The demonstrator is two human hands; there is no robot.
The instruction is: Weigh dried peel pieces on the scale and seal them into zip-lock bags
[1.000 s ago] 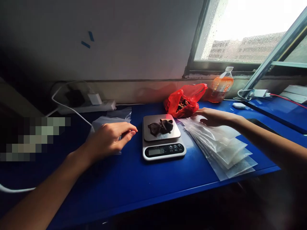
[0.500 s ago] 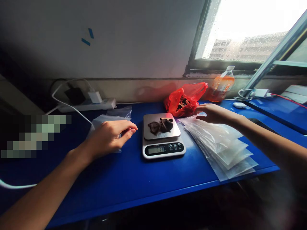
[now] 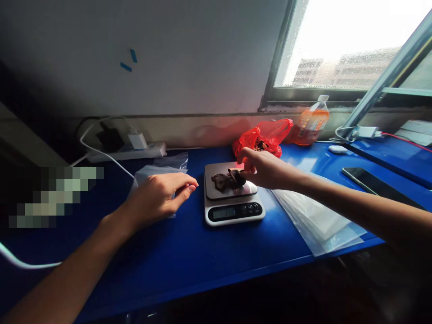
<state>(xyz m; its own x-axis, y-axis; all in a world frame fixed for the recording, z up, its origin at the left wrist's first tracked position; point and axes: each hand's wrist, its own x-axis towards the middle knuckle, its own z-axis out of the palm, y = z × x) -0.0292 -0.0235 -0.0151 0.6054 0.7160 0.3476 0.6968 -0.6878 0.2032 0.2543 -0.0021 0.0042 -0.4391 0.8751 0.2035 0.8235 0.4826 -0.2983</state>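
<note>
A white kitchen scale (image 3: 236,218) stands on the blue table, its display dim and hard to read. Dark brown, curled dried pieces (image 3: 222,181), like dried peel, lie on its metal plate. My right hand (image 3: 261,168) reaches over the plate from the right, its fingers closed on the right-hand dark piece. Left of the scale, my left hand (image 3: 165,193) hovers with thumb and fingers pinched together and nothing visible in them. Behind it lies a clear plastic bag (image 3: 151,171). A red plastic bag (image 3: 275,130) holding more brown pieces sits behind the scale.
Flat clear bags (image 3: 317,220) are stacked right of the scale, under my right forearm. Farther right lie a phone (image 3: 378,184) and a white case (image 3: 337,149). An orange drink bottle (image 3: 312,121) stands by the window. A power strip (image 3: 151,150) with cables runs along the wall.
My right hand has moved left from beside the red bag to the dark pieces on the scale. The display read about 113 before and is now unclear. My left hand stays almost still.
</note>
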